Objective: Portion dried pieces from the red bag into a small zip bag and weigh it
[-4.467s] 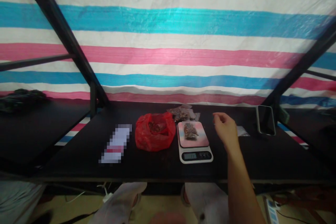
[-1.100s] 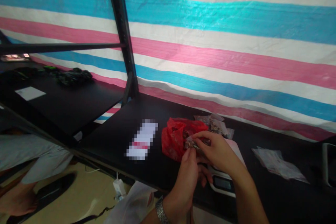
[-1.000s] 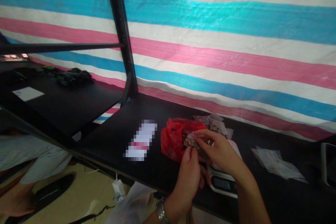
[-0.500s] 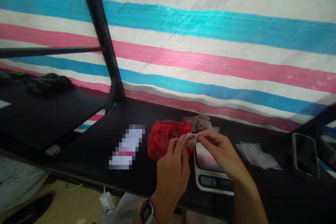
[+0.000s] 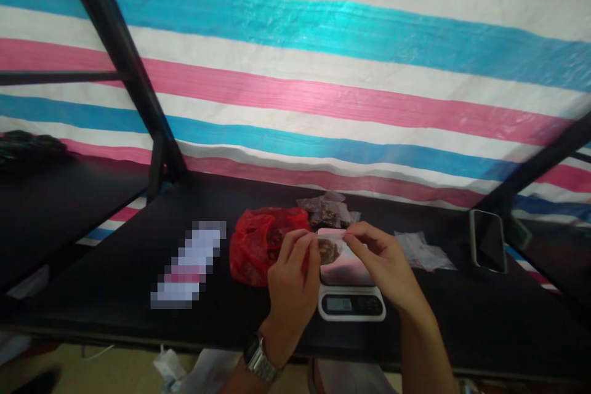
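Observation:
Between my two hands is a small clear plastic bag (image 5: 329, 250) with brownish contents, held over the scale. My left hand (image 5: 294, 283), a watch on its wrist, pinches the bag's left edge. Thumb and fingers of my right hand (image 5: 381, 261) grip its upper right corner. Below the bag lies a white digital kitchen scale (image 5: 351, 303) with a shiny plate and a lit display. Left of it, an open red plastic bag (image 5: 252, 246) holds dark brown pieces, partly hidden by my left hand. Several filled small bags (image 5: 329, 209) are piled behind the scale.
Flat, seemingly unfilled clear bags (image 5: 425, 251) lie right of the scale. Farther right a phone (image 5: 488, 241) leans near a black post. A blurred-out sheet (image 5: 189, 265) lies on the black table (image 5: 129, 286) at left. Striped plastic sheeting (image 5: 323, 95) hangs behind.
The view has shifted right, so things appear farther left. The small bag is now stretched flatter between my hands, its contents showing more, and the scale's display is less covered.

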A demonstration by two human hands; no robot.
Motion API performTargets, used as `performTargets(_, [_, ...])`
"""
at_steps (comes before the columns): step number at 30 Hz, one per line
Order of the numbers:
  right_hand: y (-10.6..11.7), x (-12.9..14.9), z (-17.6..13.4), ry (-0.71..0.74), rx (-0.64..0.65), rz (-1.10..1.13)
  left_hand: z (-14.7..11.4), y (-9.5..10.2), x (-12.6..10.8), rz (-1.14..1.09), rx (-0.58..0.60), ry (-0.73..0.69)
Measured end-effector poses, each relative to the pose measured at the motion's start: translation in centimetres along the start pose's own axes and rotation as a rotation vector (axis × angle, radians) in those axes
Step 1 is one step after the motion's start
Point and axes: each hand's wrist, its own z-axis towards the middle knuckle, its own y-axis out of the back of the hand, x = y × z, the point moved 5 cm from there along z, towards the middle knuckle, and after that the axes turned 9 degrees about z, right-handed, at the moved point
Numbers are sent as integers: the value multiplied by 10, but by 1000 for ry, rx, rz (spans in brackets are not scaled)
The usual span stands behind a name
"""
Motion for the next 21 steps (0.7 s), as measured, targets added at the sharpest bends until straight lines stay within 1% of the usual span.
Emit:
performTargets(3, [11, -9, 2, -21, -88, 11, 3, -4, 1, -100, 23, 37])
performTargets(5, [19, -20, 3, -73, -163, -17, 4, -4, 2, -134, -2, 69])
performTargets(7, [27, -33, 4, -123, -210, -100, 5, -2, 4, -132, -26, 80])
performTargets(10, [36, -48, 5, -160, -229, -288, 6, -1, 8, -119, -42, 85])
performTargets(12, [41, -54, 6, -162, -234, -366, 5, -1, 11, -113, -39, 89])
performTargets(17, [47, -62, 5, -151, -256, -442, 4, 0, 15, -96, -33, 80])
performTargets(21, [49, -68, 4, -144, -263, -461, 5, 2, 16, -94, -45, 70])
